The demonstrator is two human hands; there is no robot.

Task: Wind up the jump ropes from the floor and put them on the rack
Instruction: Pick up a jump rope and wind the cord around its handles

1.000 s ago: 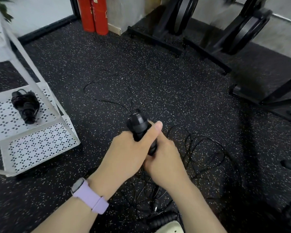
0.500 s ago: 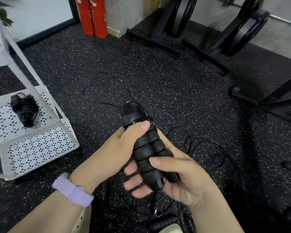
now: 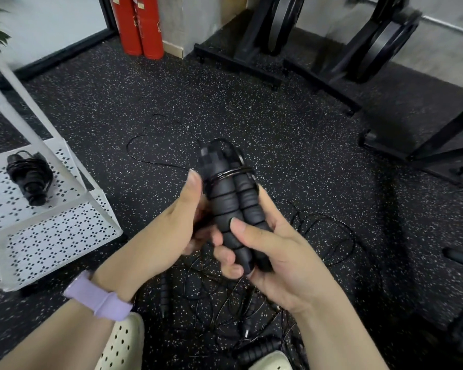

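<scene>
Two black ribbed jump rope handles (image 3: 231,206) stand side by side, upright, with a few turns of thin black cord around their tops. My right hand (image 3: 275,252) grips their lower halves, thumb across the front. My left hand (image 3: 177,225) holds them from the left, thumb up beside the cord turns. The rest of this cord (image 3: 155,158) trails in a loop on the floor. A wound jump rope (image 3: 30,174) lies on the white perforated rack (image 3: 59,236) at the left. More tangled ropes (image 3: 326,236) lie on the floor under my hands.
Other loose handles (image 3: 257,351) lie near my cream shoes (image 3: 120,345). Black weight-plate stands (image 3: 278,36) line the back wall, with red cylinders (image 3: 139,25) beside a pillar. A black frame (image 3: 425,145) stands at the right. Speckled rubber floor all around.
The handles have been raised and turned more upright, closer to the camera. My right hand has shifted its grip up the handles, and my left thumb has lifted beside the cord turns.
</scene>
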